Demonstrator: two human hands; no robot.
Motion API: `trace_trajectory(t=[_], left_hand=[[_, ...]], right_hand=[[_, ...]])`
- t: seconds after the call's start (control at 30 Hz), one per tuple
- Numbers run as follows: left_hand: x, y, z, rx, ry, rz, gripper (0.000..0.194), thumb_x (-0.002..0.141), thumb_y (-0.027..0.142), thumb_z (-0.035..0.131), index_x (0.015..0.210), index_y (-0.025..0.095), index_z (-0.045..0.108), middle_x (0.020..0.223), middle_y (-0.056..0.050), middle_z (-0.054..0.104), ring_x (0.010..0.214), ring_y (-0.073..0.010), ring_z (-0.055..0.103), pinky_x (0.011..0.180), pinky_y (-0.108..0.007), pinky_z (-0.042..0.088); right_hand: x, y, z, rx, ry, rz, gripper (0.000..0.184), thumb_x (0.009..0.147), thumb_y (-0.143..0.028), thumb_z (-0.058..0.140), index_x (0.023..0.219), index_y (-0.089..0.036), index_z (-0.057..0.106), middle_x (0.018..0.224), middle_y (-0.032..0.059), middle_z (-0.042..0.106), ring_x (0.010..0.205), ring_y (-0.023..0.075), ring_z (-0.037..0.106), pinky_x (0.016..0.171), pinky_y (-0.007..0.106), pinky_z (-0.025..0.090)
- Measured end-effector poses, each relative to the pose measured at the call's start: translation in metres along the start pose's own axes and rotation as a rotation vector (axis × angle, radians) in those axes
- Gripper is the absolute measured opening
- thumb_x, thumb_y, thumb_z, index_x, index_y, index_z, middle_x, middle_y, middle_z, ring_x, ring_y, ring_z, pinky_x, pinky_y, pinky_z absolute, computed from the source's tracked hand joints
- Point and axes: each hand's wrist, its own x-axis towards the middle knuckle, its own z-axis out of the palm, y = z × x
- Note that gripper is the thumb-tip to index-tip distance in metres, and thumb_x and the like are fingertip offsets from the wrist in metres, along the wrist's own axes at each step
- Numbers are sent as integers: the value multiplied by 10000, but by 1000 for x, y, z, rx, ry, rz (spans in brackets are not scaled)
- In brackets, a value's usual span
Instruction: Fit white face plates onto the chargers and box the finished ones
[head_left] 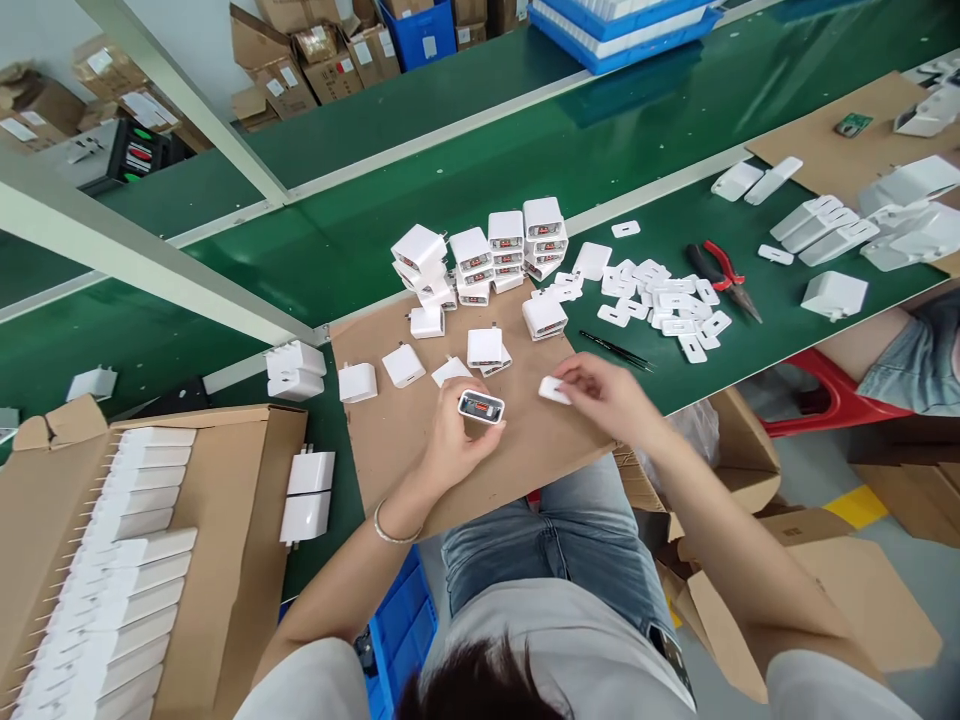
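Housing (481,407) in the left grip (454,440), small white plate (554,390) in the right grip (596,390)!

And here we are with both hands low over the brown cardboard sheet (420,480). The left grip is closed around the white housing, fingers along one side and thumb on the other, its open end turned up to show reddish and metallic parts inside. Across to the right, well apart from it, the right grip pinches the plate by one end between the fingertips; whether the plate touches the cardboard, I cannot tell.

Look just beyond the left grip: loose white housings (484,347) lie scattered, more of them off to its left. Farther out rise the stacked housings (470,250), several with their open ends facing the wearer. Way over to the left of that grip, a carton (255,500) carries rows of white units (142,560).

Now to the right grip's side! Black tweezers (616,351) lie near it on the green counter (772,292), just past the cardboard's edge. Beyond them spreads a heap of white plates (675,305), and right beside that heap, red-and-black pliers (724,275) lie with their jaws parted slightly or closed, too small to tell.
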Motion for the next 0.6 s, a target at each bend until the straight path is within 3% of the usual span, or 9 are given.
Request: trace_trajectory(t=[0.13,0.23,0.3,0.43,0.6], left_hand=[[0,0,0,-81,156,-65,354,910,279,667,1176,236,438,1106,-82,625,1014,-212,657,920,-427,540],[1,1,-4,-12,291,-61,373,901,329,688,1148,240,422,1090,-80,611,1001,-217,653,895,-428,548],[0,1,-6,16,305,-68,378,910,371,680,1143,245,411,1064,-70,595,982,-215,648,883,-424,549],[-7,0,-5,18,168,-56,356,957,451,613,1179,237,435,1087,-87,571,1016,-233,627,907,-430,530],[-14,6,1,-117,-27,-48,344,1055,519,338,1167,230,488,1063,-97,588,1009,-242,596,884,-421,501]], right_hand=[[-3,-11,39,-89,-38,-2,140,920,-292,612,1015,-217,681,819,17,680,606,152,564,619,308,479],[-4,-14,45,-202,-31,-76,173,903,-263,642,1062,-207,678,1020,59,662,622,138,557,623,311,478],[-5,-14,45,-239,-35,-101,175,907,-246,638,1073,-204,671,1074,75,636,650,146,565,629,315,482],[-6,-19,45,-252,-12,-121,117,882,-230,663,997,-206,662,966,52,623,670,164,551,632,318,472],[-16,-41,54,-42,169,-182,170,877,-243,676,1046,-230,662,868,19,586,601,141,467,602,319,464]])
